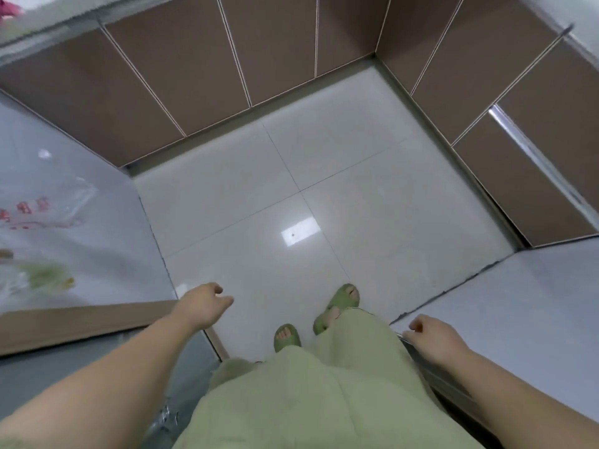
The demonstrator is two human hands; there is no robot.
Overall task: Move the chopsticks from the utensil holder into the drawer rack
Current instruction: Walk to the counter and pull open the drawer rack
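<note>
Now neither chopsticks nor holder show; my left hand [207, 304] and right hand [431, 332] hang loosely curled, empty.

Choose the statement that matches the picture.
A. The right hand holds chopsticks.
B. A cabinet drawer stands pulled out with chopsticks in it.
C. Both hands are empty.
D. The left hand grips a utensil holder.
C: the left hand hangs over the floor with nothing in it, and the right hand rests at the counter edge, loosely curled, with no chopsticks in view.
</note>
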